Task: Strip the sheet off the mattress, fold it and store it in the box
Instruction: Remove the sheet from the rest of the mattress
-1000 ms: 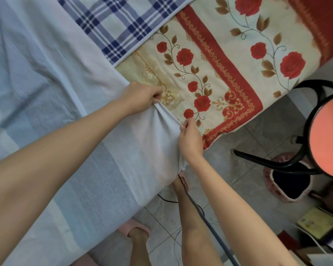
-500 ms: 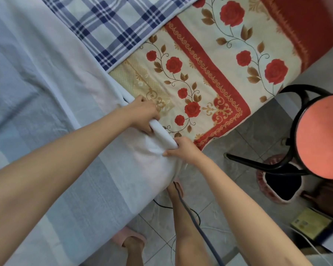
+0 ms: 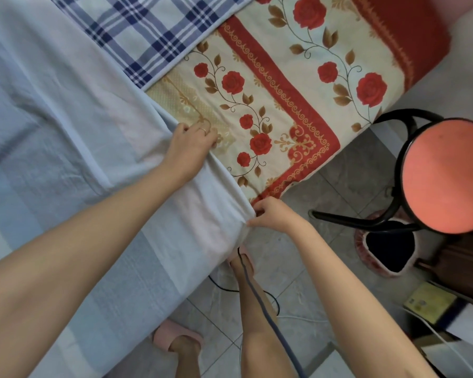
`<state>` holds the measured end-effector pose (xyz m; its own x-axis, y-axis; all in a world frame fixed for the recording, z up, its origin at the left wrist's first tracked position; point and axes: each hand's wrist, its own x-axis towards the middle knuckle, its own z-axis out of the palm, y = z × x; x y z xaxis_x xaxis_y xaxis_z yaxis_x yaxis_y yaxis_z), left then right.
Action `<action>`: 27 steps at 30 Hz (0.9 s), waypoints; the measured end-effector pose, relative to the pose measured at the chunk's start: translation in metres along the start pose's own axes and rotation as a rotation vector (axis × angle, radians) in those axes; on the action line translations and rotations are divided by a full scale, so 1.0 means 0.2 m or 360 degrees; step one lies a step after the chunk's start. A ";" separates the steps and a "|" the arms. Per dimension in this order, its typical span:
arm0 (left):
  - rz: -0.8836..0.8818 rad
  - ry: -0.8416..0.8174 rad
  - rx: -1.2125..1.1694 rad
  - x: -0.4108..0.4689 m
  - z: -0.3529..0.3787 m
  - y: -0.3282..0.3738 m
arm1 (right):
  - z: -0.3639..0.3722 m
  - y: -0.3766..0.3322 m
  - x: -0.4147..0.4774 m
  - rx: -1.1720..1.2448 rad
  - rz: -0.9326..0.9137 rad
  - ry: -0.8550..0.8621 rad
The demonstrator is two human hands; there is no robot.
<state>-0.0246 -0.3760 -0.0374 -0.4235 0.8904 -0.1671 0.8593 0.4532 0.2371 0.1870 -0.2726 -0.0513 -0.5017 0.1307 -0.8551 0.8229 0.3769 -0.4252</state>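
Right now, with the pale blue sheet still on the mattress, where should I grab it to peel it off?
Grip the pale blue sheet along its free hem at the near corner, coming from the floor side. The edge is already lifted off the floral mattress there; the left hand and right hand pinch it.

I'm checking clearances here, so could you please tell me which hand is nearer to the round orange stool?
Right. The right hand grips the sheet's corner near the stool; the left hand sits farther away, up the sheet's edge.
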 end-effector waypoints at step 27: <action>-0.0130 -0.0234 0.0288 -0.21 0.08 0.37 | 0.16 0.35 -0.07 0.0098 -0.0156 -0.0345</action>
<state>0.0613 -0.3805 -0.0271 -0.4590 0.8291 -0.3191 0.8668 0.4968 0.0439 0.2594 -0.2774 -0.0781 -0.5163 -0.1059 -0.8498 0.7912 0.3207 -0.5207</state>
